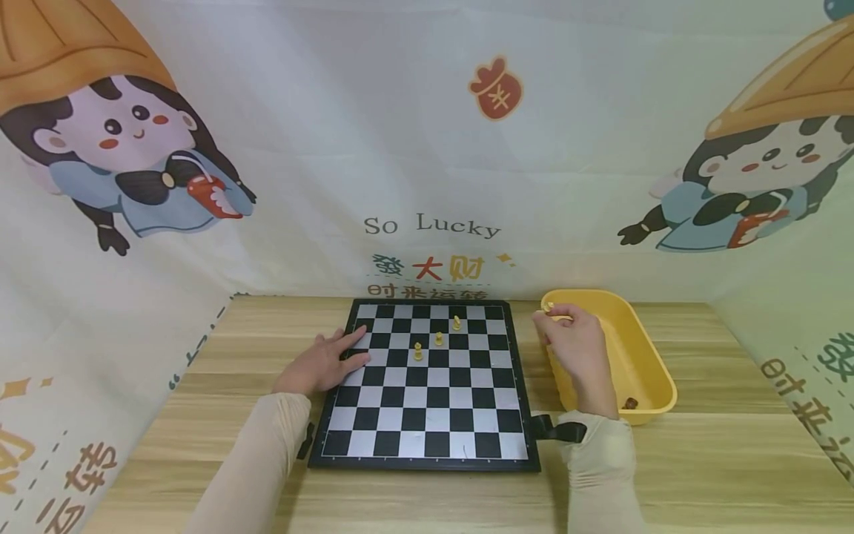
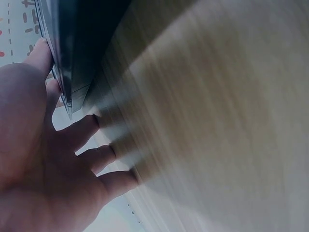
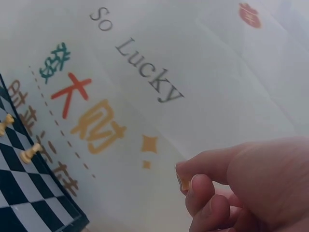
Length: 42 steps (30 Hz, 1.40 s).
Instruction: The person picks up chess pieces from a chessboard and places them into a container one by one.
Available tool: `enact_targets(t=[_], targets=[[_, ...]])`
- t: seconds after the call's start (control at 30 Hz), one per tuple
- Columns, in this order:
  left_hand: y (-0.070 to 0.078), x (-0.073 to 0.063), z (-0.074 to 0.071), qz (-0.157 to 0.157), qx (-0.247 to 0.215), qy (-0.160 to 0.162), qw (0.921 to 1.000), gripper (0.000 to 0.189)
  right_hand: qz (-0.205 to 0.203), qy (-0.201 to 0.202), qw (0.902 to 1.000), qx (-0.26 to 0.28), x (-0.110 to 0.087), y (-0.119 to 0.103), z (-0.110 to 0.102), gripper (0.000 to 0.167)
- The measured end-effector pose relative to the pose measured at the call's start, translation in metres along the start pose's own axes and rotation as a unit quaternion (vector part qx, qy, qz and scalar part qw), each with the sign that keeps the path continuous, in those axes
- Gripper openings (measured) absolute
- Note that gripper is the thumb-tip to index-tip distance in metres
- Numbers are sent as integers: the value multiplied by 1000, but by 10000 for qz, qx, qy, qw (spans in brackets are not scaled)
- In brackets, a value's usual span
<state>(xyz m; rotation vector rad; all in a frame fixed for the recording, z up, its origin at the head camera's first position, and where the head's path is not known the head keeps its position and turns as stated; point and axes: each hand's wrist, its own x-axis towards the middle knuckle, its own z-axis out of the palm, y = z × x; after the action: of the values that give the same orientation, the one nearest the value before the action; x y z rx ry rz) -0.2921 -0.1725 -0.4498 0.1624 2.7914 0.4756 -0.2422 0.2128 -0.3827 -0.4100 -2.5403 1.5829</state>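
A black-and-white chessboard [image 1: 427, 464] lies on the table. My left hand [image 1: 323, 362] rests at its left edge with fingers spread, the thumb and index finger over the squares. In the left wrist view, the other fingers of that hand [image 2: 53, 164] reach down to the wood beside the board's side. Between thumb and fingertips my right hand [image 1: 579, 345] pinches a small yellow chess piece [image 1: 548, 306], raised over the yellow bin's left rim; the right wrist view shows the piece's base [image 3: 183, 182]. Three yellow chess pieces [image 1: 439, 339] stand in a diagonal row on the board.
Right of the board stands the yellow bin [image 1: 657, 371], with a small brown piece [image 1: 630, 403] near its front end. A printed cloth [image 1: 427, 148] hangs behind the table. Black straps [image 1: 554, 430] show at the right wrist. Wooden tabletop [image 1: 734, 445] surrounds the board and bin.
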Motion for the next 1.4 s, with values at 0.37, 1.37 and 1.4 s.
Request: enact_targets(t=[0.37,1.37,1.4], targets=[[0,0,1,-25,16,-16,10000,68,43,21,9997,-237,1,9,-22,43],[-1,-1,2,-29,35,32,10000,68,80,-40,9991,-416,-3,13,-34,44],[0,-1,2,-12,51,38,10000,68,67,-10,9990,-449,-3,13,-34,44]])
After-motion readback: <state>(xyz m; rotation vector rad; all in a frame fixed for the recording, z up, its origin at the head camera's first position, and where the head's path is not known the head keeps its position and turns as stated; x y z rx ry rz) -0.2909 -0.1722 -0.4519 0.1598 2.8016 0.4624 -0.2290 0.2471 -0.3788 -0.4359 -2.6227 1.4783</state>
